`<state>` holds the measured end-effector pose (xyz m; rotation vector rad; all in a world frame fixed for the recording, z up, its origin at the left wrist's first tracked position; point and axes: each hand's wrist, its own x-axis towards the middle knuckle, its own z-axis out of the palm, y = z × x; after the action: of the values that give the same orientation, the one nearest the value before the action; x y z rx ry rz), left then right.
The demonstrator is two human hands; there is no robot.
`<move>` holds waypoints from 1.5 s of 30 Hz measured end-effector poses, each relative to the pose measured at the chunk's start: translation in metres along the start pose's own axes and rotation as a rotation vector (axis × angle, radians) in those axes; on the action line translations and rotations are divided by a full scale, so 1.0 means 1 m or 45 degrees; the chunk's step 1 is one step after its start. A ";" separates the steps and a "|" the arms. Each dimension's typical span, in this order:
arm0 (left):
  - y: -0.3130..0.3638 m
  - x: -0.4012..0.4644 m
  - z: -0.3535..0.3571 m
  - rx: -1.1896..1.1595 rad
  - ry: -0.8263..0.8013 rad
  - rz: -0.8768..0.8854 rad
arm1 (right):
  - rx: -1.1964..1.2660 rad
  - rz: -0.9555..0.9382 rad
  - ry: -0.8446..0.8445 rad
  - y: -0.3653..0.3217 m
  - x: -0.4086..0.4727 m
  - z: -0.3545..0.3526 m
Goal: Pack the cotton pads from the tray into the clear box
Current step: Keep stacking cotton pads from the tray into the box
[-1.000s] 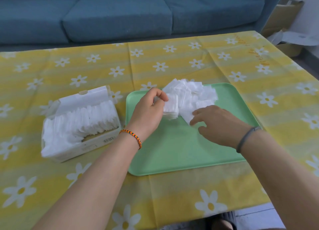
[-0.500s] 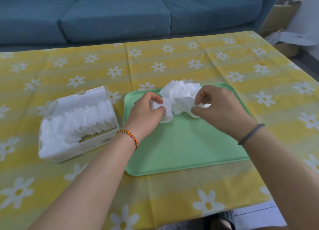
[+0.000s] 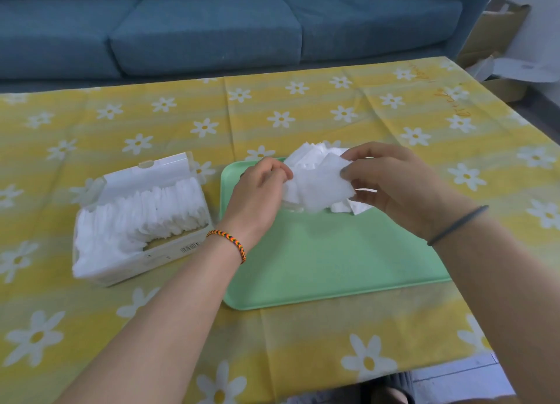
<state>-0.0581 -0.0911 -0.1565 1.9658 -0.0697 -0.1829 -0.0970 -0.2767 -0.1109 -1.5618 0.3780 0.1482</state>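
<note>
A bunch of white cotton pads point(image 3: 318, 185) is held between both hands over the far part of the green tray point(image 3: 333, 261). My left hand point(image 3: 257, 191) pinches the bunch's left side with curled fingers. On the right side, my right hand point(image 3: 391, 185) grips it with thumb and fingers. A few loose pads point(image 3: 351, 208) lie on the tray under the bunch. The clear box point(image 3: 139, 221) stands left of the tray with its lid open, and a row of upright cotton pads fills most of it.
The table wears a yellow cloth with white daisies point(image 3: 303, 109). A blue sofa point(image 3: 212, 24) runs along the far side. Cardboard boxes point(image 3: 497, 40) stand on the floor at the far right. The table's near edge is close to my body.
My right hand came off the tray and took hold of the pads' right side. Both hands have gathered the pile and raised it a little above the tray.
</note>
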 end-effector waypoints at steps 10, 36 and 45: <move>-0.006 -0.004 0.005 0.136 -0.235 0.257 | -0.451 -0.210 0.167 0.004 0.006 0.010; -0.011 0.003 0.004 0.015 -0.099 0.240 | -0.058 -0.110 0.160 0.007 0.003 0.019; -0.008 -0.001 0.004 0.001 -0.147 0.230 | -0.180 -0.087 0.196 0.016 0.012 0.019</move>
<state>-0.0595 -0.0909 -0.1656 1.9368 -0.3219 -0.1775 -0.0886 -0.2591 -0.1302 -1.7291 0.4416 0.0011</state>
